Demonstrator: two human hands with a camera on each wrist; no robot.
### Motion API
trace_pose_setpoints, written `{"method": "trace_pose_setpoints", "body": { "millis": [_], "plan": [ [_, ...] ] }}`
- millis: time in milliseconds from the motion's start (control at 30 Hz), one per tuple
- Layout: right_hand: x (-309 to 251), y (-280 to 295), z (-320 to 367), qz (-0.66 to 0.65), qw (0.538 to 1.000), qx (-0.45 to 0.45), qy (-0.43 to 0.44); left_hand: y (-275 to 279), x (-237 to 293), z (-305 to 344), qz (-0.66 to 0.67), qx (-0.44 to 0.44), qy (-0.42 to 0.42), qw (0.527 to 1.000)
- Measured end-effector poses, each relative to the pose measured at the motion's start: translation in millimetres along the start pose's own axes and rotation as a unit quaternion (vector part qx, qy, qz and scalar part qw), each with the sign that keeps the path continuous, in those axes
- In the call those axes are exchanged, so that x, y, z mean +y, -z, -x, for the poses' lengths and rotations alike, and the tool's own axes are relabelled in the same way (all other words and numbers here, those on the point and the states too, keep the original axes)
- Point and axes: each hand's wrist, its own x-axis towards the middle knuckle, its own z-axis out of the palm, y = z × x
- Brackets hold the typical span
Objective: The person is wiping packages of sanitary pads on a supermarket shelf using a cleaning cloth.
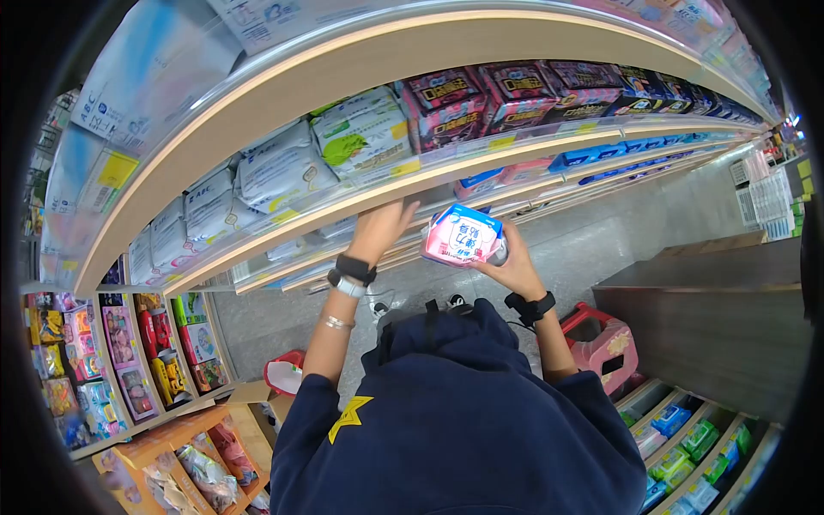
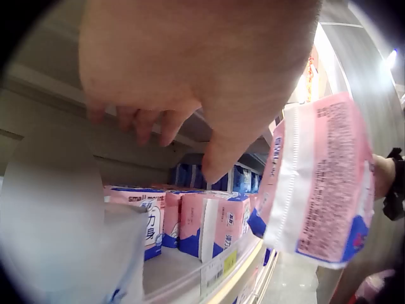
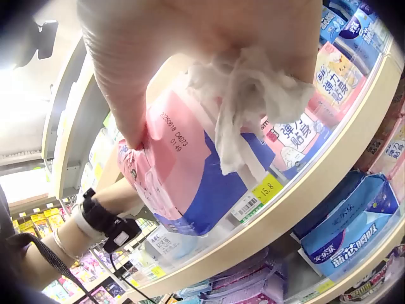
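Note:
A pink and blue package (image 1: 464, 233) is gripped at its side by the right hand (image 1: 518, 268), with the thumb along one edge. The right wrist view shows that package (image 3: 183, 158) close up, a crumpled white tissue-like piece (image 3: 243, 101) between hand and package. The left hand (image 1: 382, 230) reaches in under a shelf edge, fingers extended, holding nothing. In the left wrist view the left hand (image 2: 196, 69) hangs above a row of pink packages (image 2: 212, 221), not touching them; the held package (image 2: 323, 180) is to its right.
Curved shelves (image 1: 403, 187) of packages run across the front. A red and pink stool-like object (image 1: 603, 348) stands on the floor at right. Open cardboard boxes (image 1: 197, 455) are at lower left, and low racks of green and blue packs (image 1: 687, 446) at lower right.

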Motion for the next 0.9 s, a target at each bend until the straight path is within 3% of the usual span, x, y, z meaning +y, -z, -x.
{"method": "trace_pose_setpoints", "body": {
  "millis": [33, 133, 233, 333, 433, 500, 600, 700, 900],
  "plan": [
    [1, 3, 2, 0.010, 1.000, 0.003, 0.002, -8, 2, -9, -0.012, 0.017, 0.006, 1.000],
    [3, 14, 11, 0.037, 0.999, 0.008, 0.001, -46, -9, -41, 0.012, -0.066, 0.098, 0.993],
    [2, 31, 23, 0.037, 0.999, 0.000, -0.013, -80, -34, -43, 0.093, -0.068, 0.145, 0.983],
    [14, 44, 35, 0.044, 0.999, 0.003, -0.019, -104, -43, -34, 0.143, 0.076, 0.121, 0.979],
    [24, 52, 43, 0.042, 0.999, 0.000, -0.028, -120, -50, -35, 0.078, 0.038, 0.164, 0.983],
    [27, 57, 47, 0.034, 0.998, -0.011, -0.048, -126, -63, -34, 0.103, -0.041, 0.203, 0.973],
    [34, 63, 52, 0.035, 0.998, -0.017, -0.052, -132, -74, -27, 0.146, -0.064, 0.234, 0.959],
    [39, 65, 56, 0.041, 0.999, -0.004, -0.034, -134, -70, -26, -0.062, -0.088, 0.220, 0.970],
    [38, 67, 60, 0.048, 0.998, 0.006, -0.031, -116, -53, -39, -0.088, -0.125, 0.214, 0.965]
  ]
}}
